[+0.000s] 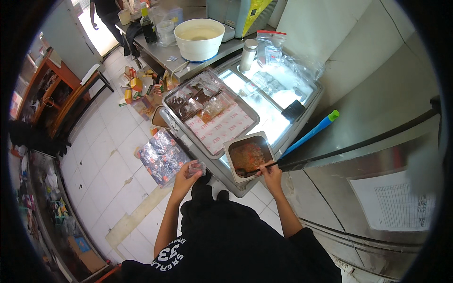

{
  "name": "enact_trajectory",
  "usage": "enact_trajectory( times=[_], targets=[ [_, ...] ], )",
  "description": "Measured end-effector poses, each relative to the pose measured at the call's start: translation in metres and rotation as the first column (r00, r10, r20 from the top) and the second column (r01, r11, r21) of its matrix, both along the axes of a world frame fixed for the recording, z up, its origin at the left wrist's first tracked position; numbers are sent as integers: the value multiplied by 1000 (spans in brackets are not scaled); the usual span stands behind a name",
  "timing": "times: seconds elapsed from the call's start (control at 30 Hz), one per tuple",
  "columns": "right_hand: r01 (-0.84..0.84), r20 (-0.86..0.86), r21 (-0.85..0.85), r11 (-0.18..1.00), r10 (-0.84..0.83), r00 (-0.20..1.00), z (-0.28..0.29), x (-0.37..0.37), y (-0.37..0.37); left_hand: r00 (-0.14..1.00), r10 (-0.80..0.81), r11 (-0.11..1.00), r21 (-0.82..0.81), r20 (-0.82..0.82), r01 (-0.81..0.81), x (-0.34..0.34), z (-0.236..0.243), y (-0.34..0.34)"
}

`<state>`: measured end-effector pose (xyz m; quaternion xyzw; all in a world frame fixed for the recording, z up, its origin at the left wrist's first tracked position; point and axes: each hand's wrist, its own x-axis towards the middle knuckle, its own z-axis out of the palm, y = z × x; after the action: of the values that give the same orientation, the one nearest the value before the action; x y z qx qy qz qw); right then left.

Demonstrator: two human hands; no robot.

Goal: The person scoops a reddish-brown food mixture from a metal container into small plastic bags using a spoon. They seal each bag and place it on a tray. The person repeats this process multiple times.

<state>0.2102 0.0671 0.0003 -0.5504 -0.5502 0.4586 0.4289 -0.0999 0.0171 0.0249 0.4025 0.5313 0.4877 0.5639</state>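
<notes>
My left hand is closed around a small clear plastic cup, held just left of the freezer's near edge. My right hand grips the black handle of a spoon, whose bowl dips into a square metal pan. Chunky reddish-brown sauce with orange bits fills part of that pan. The pan rests at the near corner of the freezer top, against a grey tray. On the tray's printed paper lie small clear packets of brown and orange sauce.
The glass-topped freezer carries a white shaker bottle and plastic bags. A large white tub stands on the steel table behind. Packages and a plastic-wrapped bundle sit at left. Steel doors flank my right; a person stands far off.
</notes>
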Motion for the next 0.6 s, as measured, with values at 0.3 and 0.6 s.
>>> enact_trajectory(
  times=[0.3, 0.6],
  targets=[
    [361, -445, -418, 833, -535, 718, -35, 9, -29, 999, 45, 996, 71, 18, -46, 15, 4, -2],
    [351, -549, -573, 741, -665, 506, -24, 26, -19, 984, -129, 975, 164, -122, 149, 46, -6, 37]
  ],
)
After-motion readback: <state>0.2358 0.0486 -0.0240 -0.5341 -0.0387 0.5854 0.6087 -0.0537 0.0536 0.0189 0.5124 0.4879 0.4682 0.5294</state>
